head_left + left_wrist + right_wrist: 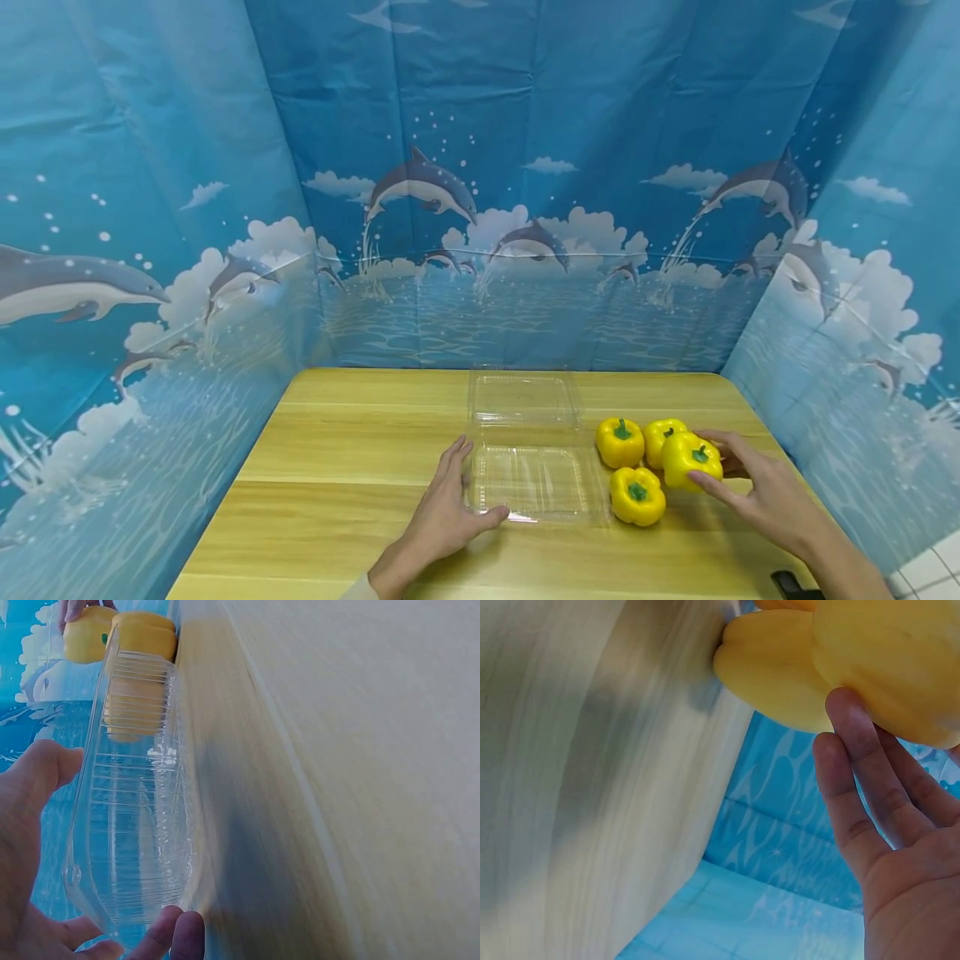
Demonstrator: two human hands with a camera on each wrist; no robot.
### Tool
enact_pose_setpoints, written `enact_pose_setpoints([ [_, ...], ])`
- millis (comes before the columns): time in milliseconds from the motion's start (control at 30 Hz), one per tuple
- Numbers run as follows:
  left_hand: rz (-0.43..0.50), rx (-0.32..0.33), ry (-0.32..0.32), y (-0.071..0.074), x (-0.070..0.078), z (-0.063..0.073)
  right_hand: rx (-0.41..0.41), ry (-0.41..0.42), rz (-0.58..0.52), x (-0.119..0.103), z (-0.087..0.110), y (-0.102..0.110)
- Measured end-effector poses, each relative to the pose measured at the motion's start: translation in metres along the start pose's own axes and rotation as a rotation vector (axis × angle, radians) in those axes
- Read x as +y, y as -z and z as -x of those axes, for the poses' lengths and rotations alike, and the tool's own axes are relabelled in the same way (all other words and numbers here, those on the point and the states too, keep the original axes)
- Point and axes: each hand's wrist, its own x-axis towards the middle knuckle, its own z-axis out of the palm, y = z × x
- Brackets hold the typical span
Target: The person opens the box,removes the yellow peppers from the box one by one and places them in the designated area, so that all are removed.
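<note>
My right hand holds a yellow bell pepper between thumb and fingers, raised off the table; its underside shows in the right wrist view, with the fingers against it. Three more yellow bell peppers, one at the back left, one behind the held one and one in front, sit on the table with green stems up. Left of them lies a clear plastic clamshell box, its lid folded back. My left hand rests around the tray's front left corner, fingers along the side, thumb near the front rim.
The wooden table has blue dolphin-print curtains on its back and both sides. A black object lies at the front right, partly hidden by the right forearm.
</note>
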Motion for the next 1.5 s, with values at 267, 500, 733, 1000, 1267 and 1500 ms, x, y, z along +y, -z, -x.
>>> enact_pose_setpoints([
  [267,-0.008,0.003,-0.005,0.0,0.0,0.0,-0.021,-0.019,-0.025,0.009,0.006,-0.005],
  [500,-0.016,0.007,-0.005,0.0,0.0,0.0,-0.035,-0.038,-0.024,0.014,0.011,-0.007],
  [733,-0.019,0.005,0.001,0.0,0.001,0.0,-0.047,-0.025,-0.033,0.018,0.013,-0.01],
  [1000,-0.027,0.008,0.007,0.0,0.002,0.001,-0.103,-0.051,-0.032,0.019,0.016,-0.014],
  [1267,-0.024,0.008,0.013,0.0,0.003,0.001,-0.13,-0.073,-0.025,0.019,0.019,-0.015],
  [1500,-0.016,0.001,0.014,0.001,0.005,0.003,-0.141,-0.075,-0.023,0.021,0.023,-0.018],
])
